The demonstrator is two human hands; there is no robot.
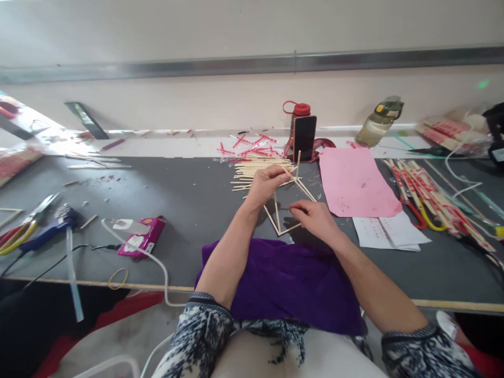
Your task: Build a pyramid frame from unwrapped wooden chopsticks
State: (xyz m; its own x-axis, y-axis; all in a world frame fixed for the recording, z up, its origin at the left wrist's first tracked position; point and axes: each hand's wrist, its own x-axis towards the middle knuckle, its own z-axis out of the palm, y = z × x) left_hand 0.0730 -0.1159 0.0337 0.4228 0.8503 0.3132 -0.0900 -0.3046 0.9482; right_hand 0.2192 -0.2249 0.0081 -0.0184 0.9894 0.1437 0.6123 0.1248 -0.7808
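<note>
Head view: we look down on a grey tabletop; a stick frame sits at its middle, near the wearer, between the two hands.
Stick frame: we see three slender, pale sticks meet at a low corner, while one short stick points up at the top; being open-sided, the whole has no single long axis.
Upper sticks: we trace two, nearly parallel, slanting from the left fingertips down and rightward until the right hand covers their ends.
Left hand: we find thumb and forefinger closed in a pinch on the frame's top joint, to which this hand is the nearer.
Right hand: we note thumb and forefinger brought together at the frame's right side; whether a stick lies between them we cannot tell.
Key relation: we judge it to be the slant of the upper sticks, which bridges the two hands, the low corner lying below and left of the right fingertips.
Stick pile: we place it just beyond the left hand, its loose sticks running mostly crosswise.
Purple cloth: we see it draped over the near edge, below the frame.
</note>
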